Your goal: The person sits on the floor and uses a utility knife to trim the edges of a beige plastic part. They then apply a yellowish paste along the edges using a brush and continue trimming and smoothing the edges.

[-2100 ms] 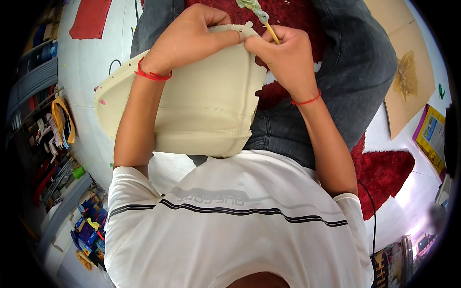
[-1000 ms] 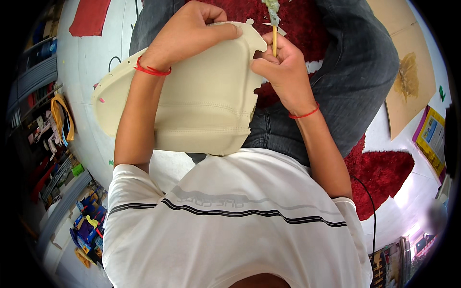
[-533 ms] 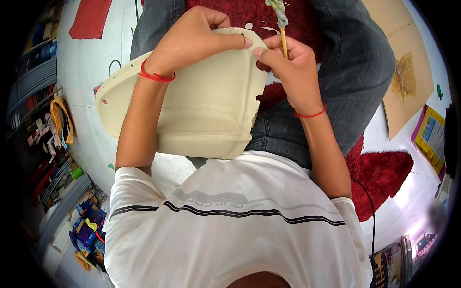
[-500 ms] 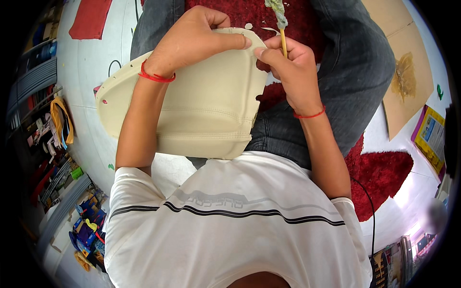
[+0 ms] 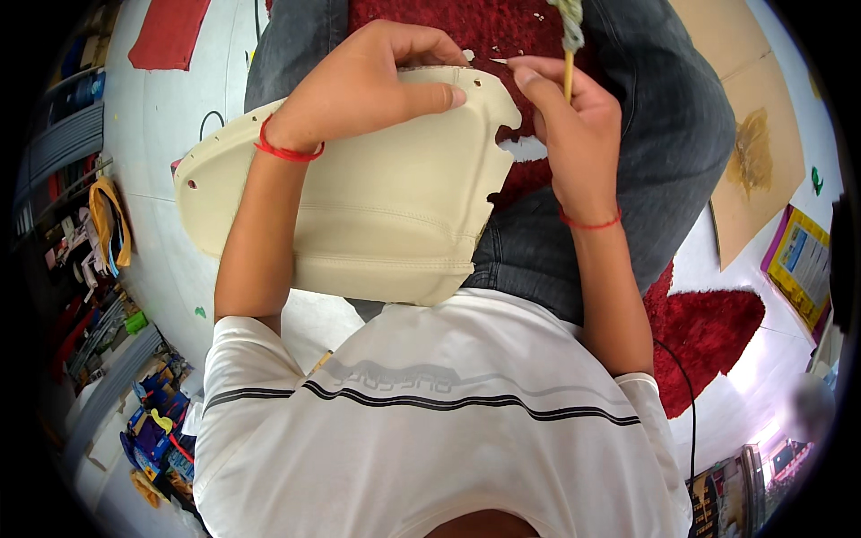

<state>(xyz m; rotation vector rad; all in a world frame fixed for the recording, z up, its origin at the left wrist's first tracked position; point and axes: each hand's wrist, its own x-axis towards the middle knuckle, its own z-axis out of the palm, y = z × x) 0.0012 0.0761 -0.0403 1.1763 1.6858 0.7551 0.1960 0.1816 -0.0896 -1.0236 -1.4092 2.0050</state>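
A cream panel (image 5: 386,188), covered in stitched, leather-like material, lies tilted across my lap. Its right edge is notched, and small holes pierce its corners. My left hand (image 5: 354,90) grips the far edge, thumb on top and fingers curled behind. Off the panel's far right corner, my right hand (image 5: 581,134) is closed round a thin yellowish stick (image 5: 569,76), which points away from me. A lumpy grey-green wad (image 5: 570,22) covers the stick's far end. At my right fingertips is a small pale sliver (image 5: 500,61), apparently pinched.
Under my legs is a red shaggy rug (image 5: 502,27) dotted with pale scraps. Brown cardboard (image 5: 762,99) with a dried stain lies at the right, near a yellow and purple packet (image 5: 798,260). A red cloth (image 5: 170,36) is at the far left; crowded shelves (image 5: 72,224) line that side.
My right hand has moved right, away from the panel's corner, carrying the stick. A hole at that corner is now uncovered. The left hand keeps its grip; the panel has shifted slightly nearer.
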